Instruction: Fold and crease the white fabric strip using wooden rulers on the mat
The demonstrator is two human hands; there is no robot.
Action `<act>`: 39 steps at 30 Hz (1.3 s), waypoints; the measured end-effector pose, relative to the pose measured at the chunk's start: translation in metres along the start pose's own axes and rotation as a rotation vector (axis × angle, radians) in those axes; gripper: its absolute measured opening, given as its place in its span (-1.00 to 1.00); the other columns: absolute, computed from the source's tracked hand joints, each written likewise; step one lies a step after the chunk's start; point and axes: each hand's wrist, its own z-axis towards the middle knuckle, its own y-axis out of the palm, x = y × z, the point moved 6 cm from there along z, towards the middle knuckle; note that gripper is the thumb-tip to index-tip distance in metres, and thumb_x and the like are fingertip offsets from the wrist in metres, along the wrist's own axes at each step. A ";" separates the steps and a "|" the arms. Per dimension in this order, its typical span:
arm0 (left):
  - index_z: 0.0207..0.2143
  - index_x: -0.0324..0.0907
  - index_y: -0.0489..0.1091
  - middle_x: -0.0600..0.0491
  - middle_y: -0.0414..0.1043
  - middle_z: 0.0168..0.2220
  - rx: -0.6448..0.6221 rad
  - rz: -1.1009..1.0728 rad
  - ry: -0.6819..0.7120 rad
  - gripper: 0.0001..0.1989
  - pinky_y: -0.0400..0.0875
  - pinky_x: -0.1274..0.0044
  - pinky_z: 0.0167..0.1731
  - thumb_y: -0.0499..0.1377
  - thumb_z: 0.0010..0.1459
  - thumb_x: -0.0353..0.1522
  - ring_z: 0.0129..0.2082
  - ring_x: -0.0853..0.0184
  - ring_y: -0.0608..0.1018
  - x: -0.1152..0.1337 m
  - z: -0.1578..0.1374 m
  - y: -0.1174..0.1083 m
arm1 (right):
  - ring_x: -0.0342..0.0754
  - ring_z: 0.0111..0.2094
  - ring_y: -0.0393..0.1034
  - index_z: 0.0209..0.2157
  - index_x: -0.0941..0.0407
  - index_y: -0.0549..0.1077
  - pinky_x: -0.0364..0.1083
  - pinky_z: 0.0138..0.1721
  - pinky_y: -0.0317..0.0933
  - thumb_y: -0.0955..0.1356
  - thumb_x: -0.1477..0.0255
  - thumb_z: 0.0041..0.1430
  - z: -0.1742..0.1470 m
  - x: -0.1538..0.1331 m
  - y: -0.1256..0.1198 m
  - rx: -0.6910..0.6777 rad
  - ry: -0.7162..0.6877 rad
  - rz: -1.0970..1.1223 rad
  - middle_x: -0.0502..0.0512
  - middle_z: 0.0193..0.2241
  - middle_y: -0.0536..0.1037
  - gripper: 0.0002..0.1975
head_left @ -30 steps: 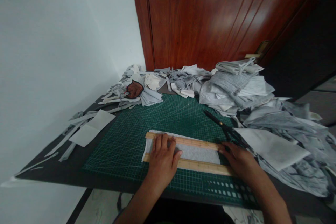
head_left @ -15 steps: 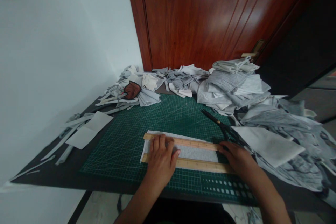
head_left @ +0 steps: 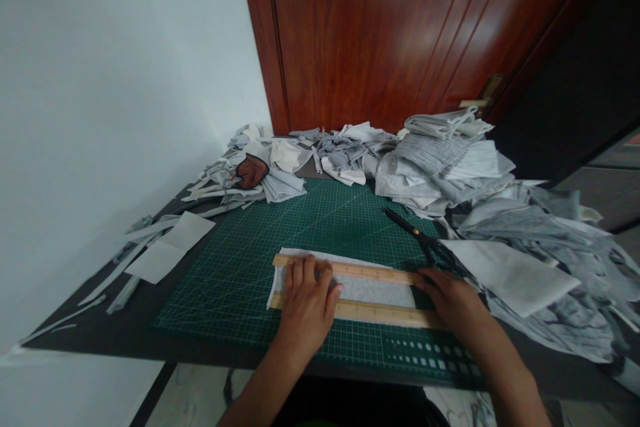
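Observation:
Two wooden rulers lie side by side across a light grey fabric piece (head_left: 377, 289): an upper ruler (head_left: 370, 271) and a lower ruler (head_left: 373, 311). My left hand (head_left: 306, 293) rests over both near their left ends, fingers stretched forward on the upper one and thumb out to the side. At the right end of the upper ruler, my right hand (head_left: 447, 290) has its fingertips and thumb closed around the wood; its palm covers the end of the lower ruler. Beyond that hand lies a pair of black scissors (head_left: 417, 232), handles partly hidden by cloth and shadow.
A green cutting mat (head_left: 240, 280) covers the middle of the dark table. Grey fabric heaps (head_left: 440, 167) rise at the right and back. Scraps with a brown mesh piece (head_left: 251, 172) sit back left, near pale sheets (head_left: 170, 247). A wall and a wooden door (head_left: 380, 40) bound the table.

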 end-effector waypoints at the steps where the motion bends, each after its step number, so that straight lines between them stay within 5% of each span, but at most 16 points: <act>1: 0.06 -0.17 0.43 -0.15 0.30 0.14 0.000 0.001 -0.001 -0.73 0.26 0.01 0.23 0.12 0.37 -0.31 0.16 -0.03 0.33 0.000 0.000 0.000 | 0.17 -0.20 0.64 -0.12 0.09 0.63 0.04 -0.15 0.47 0.26 0.34 0.33 0.000 0.000 0.000 0.002 0.001 0.005 0.25 -0.20 0.71 -0.69; 39: 0.05 -0.17 0.42 -0.17 0.28 0.15 -0.033 0.048 -0.020 -0.72 0.22 -0.01 0.23 0.18 0.35 -0.26 0.14 -0.06 0.33 0.001 0.000 0.001 | 0.18 -0.23 0.63 -0.12 0.11 0.64 0.04 -0.20 0.48 0.25 0.31 0.31 0.000 0.003 -0.002 -0.041 0.017 0.048 0.26 -0.22 0.70 -0.65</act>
